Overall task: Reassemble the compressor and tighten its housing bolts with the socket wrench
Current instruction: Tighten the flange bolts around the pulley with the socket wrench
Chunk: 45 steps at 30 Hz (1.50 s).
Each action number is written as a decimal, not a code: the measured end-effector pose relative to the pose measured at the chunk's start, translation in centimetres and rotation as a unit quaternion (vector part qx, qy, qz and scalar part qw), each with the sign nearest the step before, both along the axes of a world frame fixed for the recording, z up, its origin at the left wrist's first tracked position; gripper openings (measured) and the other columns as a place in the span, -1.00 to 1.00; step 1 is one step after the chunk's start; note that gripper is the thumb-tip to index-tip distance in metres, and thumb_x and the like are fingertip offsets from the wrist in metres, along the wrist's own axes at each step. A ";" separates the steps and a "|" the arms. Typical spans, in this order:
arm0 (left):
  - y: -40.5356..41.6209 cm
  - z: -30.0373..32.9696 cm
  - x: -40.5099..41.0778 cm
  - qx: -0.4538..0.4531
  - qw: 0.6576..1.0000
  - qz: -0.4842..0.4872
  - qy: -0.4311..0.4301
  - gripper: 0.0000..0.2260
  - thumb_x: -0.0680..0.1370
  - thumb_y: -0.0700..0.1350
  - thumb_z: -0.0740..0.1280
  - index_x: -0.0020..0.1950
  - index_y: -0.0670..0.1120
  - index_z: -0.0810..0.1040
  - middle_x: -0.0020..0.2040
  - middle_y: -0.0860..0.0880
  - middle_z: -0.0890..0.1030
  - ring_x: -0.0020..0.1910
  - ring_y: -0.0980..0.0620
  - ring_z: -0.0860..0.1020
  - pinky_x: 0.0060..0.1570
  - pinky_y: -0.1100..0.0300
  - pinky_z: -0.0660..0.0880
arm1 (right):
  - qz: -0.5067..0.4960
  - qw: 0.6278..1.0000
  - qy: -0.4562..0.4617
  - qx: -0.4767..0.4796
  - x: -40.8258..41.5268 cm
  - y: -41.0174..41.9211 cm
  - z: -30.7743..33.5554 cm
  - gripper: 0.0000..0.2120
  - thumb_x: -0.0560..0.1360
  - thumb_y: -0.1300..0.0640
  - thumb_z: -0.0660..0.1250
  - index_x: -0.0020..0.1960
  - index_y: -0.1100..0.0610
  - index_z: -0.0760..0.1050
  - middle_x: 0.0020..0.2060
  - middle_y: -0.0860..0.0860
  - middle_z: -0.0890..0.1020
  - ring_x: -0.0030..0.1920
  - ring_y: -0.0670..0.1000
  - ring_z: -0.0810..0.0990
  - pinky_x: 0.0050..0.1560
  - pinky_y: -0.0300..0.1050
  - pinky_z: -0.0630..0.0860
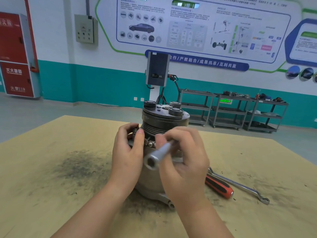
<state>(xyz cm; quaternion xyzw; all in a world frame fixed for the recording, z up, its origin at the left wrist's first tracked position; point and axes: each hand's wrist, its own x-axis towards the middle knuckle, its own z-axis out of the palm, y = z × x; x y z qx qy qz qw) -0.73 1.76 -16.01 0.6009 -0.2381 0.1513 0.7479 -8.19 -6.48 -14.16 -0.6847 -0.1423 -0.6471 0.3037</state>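
Metal compressor [164, 121] stands upright mid-table [51, 169], left hand [127, 152] fingers curled around its flange, right hand [185, 162] gripping a socket wrench [158, 156]. Dark grime stains the tan surface; shelving carts [231, 109] line a teal-and-white wall.

We see tan table [51, 152], dark grey smudges speckled across it. Compressor [164, 117]: dull grey metal body, darker grey top plate, ribbed band below it. Socket wrench [159, 153] shines plain silver. Screwdriver handle [219, 186] red with black stripe. Ring spanner [240, 186] silver. Wall [60, 48] white above, teal band below. Cabinet [15, 54] red. Carts [231, 114] dark grey.
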 end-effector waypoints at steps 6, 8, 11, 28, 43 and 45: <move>-0.1 0.0 0.1 0.003 1.000 0.021 -0.009 -0.94 0.64 -0.08 0.25 0.08 0.08 0.46 0.10 -0.08 0.59 0.13 -0.06 0.56 0.14 0.00 0.50 | 0.009 0.999 -0.005 -0.037 -0.6 -1.1 0.7 -0.84 0.53 0.21 0.33 0.02 0.26 0.64 -0.11 0.09 0.62 -0.13 0.00 0.64 -0.13 -0.07 0.59; -0.2 -0.1 0.4 0.016 0.999 0.036 -0.009 -0.92 0.64 -0.08 0.24 0.10 0.07 0.47 0.12 0.02 0.58 0.15 0.07 0.53 0.16 0.15 0.46 | 0.028 0.999 -0.032 0.019 -1.0 -1.4 1.4 -0.88 0.58 0.17 0.28 0.04 0.12 0.58 -0.16 -0.04 0.62 -0.22 -0.04 0.62 -0.20 -0.14 0.57; -0.2 -0.2 0.4 0.024 0.999 0.044 -0.008 -0.92 0.63 -0.06 0.24 0.10 0.10 0.46 0.11 0.09 0.57 0.14 0.17 0.51 0.08 0.35 0.39 | 0.092 0.975 -0.067 0.192 -1.4 -1.7 2.6 -0.89 0.64 0.04 0.13 -0.01 -0.05 0.42 -0.25 -0.09 0.61 -0.42 -0.08 0.55 -0.33 -0.32 0.47; -0.1 -0.2 0.4 0.027 0.999 0.040 -0.005 -0.91 0.64 -0.05 0.23 0.13 0.09 0.47 0.12 0.09 0.57 0.13 0.19 0.52 0.05 0.41 0.40 | 0.216 0.900 -0.035 0.377 -1.4 -3.6 3.0 -0.92 0.53 0.22 0.08 -0.11 0.13 0.32 -0.42 0.07 0.62 -0.56 0.02 0.45 -0.44 -0.21 0.43; 0.0 -0.2 0.7 0.038 0.998 0.056 -0.013 -0.91 0.63 -0.04 0.25 0.05 0.18 0.46 0.08 0.14 0.57 0.08 0.24 0.52 -0.04 0.54 0.38 | 0.224 0.889 -0.090 0.388 -1.2 -3.3 2.3 -0.68 0.49 0.26 0.08 -0.37 0.03 0.45 -0.46 0.12 0.56 -0.58 0.05 0.35 -0.47 -0.22 0.32; 0.0 -0.1 0.8 0.040 0.997 0.057 -0.014 -0.90 0.63 -0.05 0.26 0.04 0.18 0.46 0.08 0.13 0.57 0.08 0.22 0.53 -0.02 0.51 0.39 | 0.146 0.944 -0.113 0.272 -1.1 -1.9 1.6 -0.71 0.49 0.21 0.12 -0.31 -0.05 0.47 -0.43 0.11 0.51 -0.52 0.06 0.38 -0.43 -0.18 0.33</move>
